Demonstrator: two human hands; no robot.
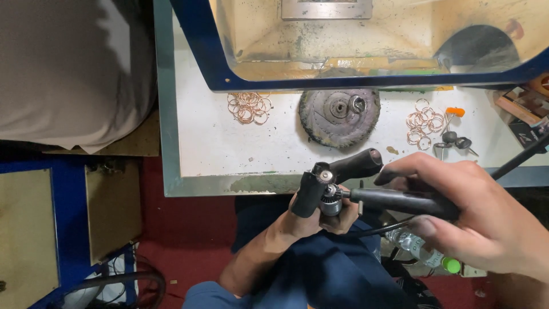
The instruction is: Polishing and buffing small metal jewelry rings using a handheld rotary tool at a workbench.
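My right hand (pixel 474 217) grips a black rotary handpiece (pixel 400 201) that lies level and points left, with a black cable (pixel 523 153) running off to the right. My left hand (pixel 313 220) is wrapped around the handpiece's metal chuck (pixel 330 204) from below. It also holds a black T-shaped chuck key (pixel 343 171) set against the chuck. Both hands are in front of the bench edge, above my lap in dark blue cloth.
On the white bench top (pixel 217 149) lie a worn round buffing wheel (pixel 339 117), two heaps of copper-coloured rings (pixel 249 107) (pixel 424 125) and keys with an orange tag (pixel 454 137). A clear blue-framed hood (pixel 366 46) stands behind. A green-capped bottle (pixel 452 264) sits low right.
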